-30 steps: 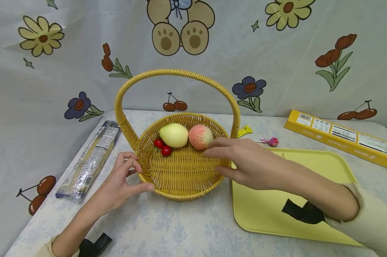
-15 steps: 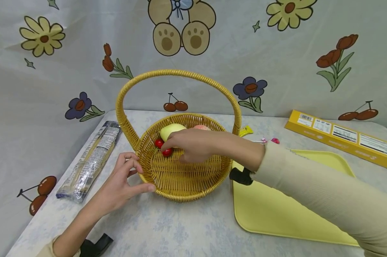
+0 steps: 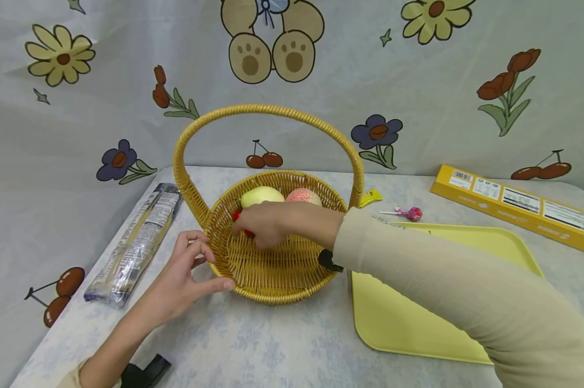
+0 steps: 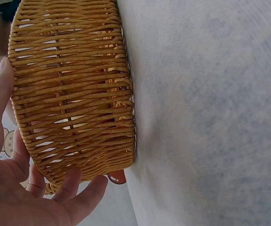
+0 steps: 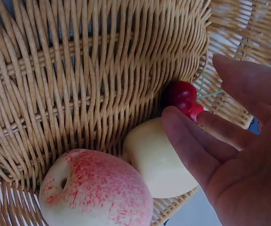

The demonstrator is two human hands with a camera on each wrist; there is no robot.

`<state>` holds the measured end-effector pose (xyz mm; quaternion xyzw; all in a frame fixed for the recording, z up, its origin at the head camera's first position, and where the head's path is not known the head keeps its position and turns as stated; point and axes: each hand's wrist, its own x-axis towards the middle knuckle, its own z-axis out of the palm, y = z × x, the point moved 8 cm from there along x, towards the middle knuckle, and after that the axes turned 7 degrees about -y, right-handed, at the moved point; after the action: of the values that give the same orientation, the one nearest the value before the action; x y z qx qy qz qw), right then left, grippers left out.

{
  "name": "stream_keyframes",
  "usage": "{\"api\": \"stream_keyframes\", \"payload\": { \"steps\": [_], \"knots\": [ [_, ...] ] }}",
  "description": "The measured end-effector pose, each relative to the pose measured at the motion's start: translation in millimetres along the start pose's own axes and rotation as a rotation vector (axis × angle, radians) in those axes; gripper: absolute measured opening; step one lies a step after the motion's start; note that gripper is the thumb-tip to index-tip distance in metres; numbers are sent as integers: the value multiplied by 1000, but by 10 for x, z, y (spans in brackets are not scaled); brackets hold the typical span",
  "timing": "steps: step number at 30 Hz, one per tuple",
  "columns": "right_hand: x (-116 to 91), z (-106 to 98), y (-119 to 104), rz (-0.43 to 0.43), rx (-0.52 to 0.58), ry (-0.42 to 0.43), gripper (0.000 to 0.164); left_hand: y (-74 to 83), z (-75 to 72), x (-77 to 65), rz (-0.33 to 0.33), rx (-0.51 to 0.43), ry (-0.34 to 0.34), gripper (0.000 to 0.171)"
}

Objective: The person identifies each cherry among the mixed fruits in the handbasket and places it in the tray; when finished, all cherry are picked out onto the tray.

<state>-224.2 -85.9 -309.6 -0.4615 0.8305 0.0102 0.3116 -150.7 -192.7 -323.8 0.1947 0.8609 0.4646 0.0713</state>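
Note:
A yellow wicker basket (image 3: pixel 277 295) with a tall arched handle stands on the table. My left hand (image 3: pixel 184 277) holds its left side, thumb at the front rim and fingers spread along the woven wall. Reaching down inside, my right hand (image 3: pixel 267 221) is over a pair of red cherries (image 5: pixel 180 96). In the right wrist view its thumb and fingers are parted on either side of them, with one fingertip right at the fruit. A pale yellow pear-like fruit (image 3: pixel 262 195) and a pink-speckled peach (image 3: pixel 303 196) lie at the back of the basket, partly covered by the right hand.
A yellow tray (image 3: pixel 408 318) lies right of the basket, partly under the right sleeve. Behind it are a lollipop (image 3: pixel 413 214), a small yellow packet (image 3: pixel 370 197) and a long yellow box (image 3: pixel 520 207). A clear plastic package (image 3: pixel 136 242) lies left. A patterned cloth (image 3: pixel 296 134) hangs behind.
The right hand has moved left from the peach, across the basket, and down to the cherries. The left hand and the basket have stayed in place.

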Motion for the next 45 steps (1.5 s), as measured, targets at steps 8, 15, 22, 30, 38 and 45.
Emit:
{"api": "stream_keyframes", "payload": {
  "steps": [8,15,22,30,38,45],
  "knots": [
    [91,43,73,22,35,-49,53,-6,-1,-10,-7,4,6,41],
    [106,61,67,19,13,-58,52,-24,-7,-11,-12,10,11,41],
    [117,60,76,33,-24,-54,49,-32,0,-4,-15,3,9,41],
    [1,-44,43,4,-7,32,42,-7,-9,-12,-12,22,10,42],
    [-133,28,77,51,20,-27,41,-3,-16,-11,-8,33,10,42],
    [-156,233,120,104,-16,-213,48,-10,-15,-3,-17,32,8,42]
  ]
}}
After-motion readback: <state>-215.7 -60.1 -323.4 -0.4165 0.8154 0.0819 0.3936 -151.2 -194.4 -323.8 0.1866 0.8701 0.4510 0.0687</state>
